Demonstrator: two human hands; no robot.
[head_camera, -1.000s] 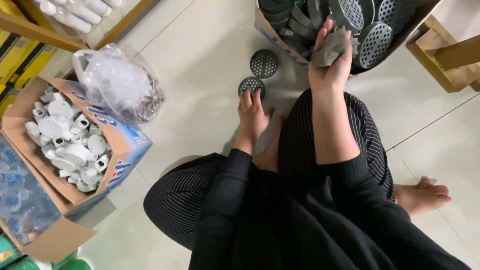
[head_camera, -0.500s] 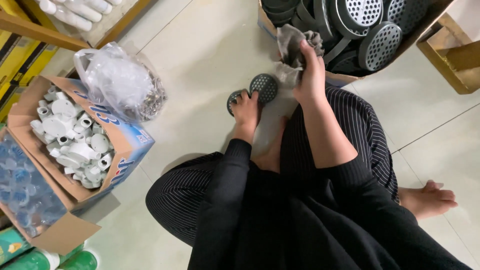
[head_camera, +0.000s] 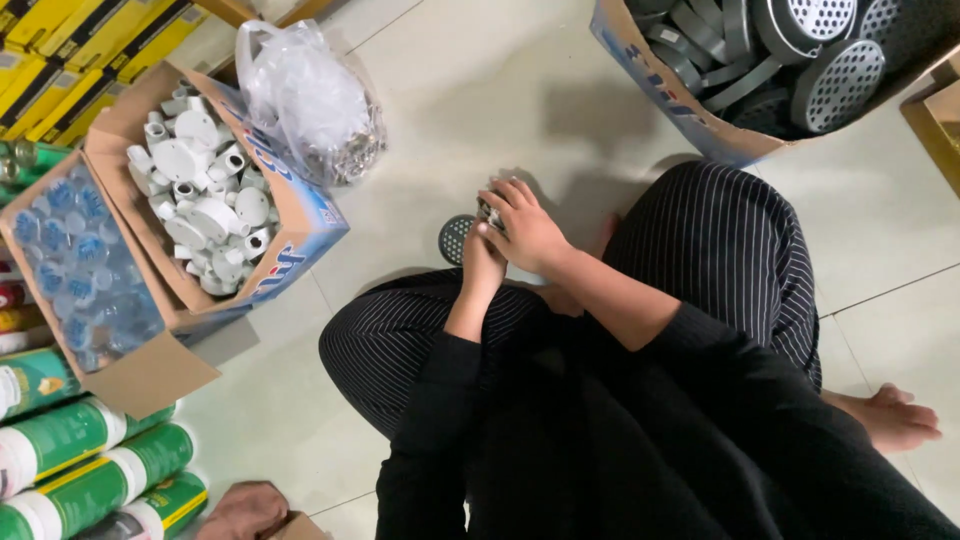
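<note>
I sit cross-legged on a tiled floor with both hands together in front of my knees. My right hand (head_camera: 528, 232) lies over the top of a small grey metal part (head_camera: 489, 213), fingers curled around it. Under it, my left hand (head_camera: 482, 264) grips the same part from below; most of the part is hidden. A round grey perforated disc (head_camera: 454, 238) lies flat on the floor, touching the left side of my hands.
A cardboard box (head_camera: 655, 95) of grey perforated discs stands at the top right. On the left are a box of white plastic fittings (head_camera: 205, 190), a clear bag of small metal parts (head_camera: 312, 100), a tray of blue-capped items (head_camera: 70, 260) and green cans (head_camera: 95, 470).
My right hand has come down from the box of discs with a grey part and joined my left hand on the floor. The view has shifted left.
</note>
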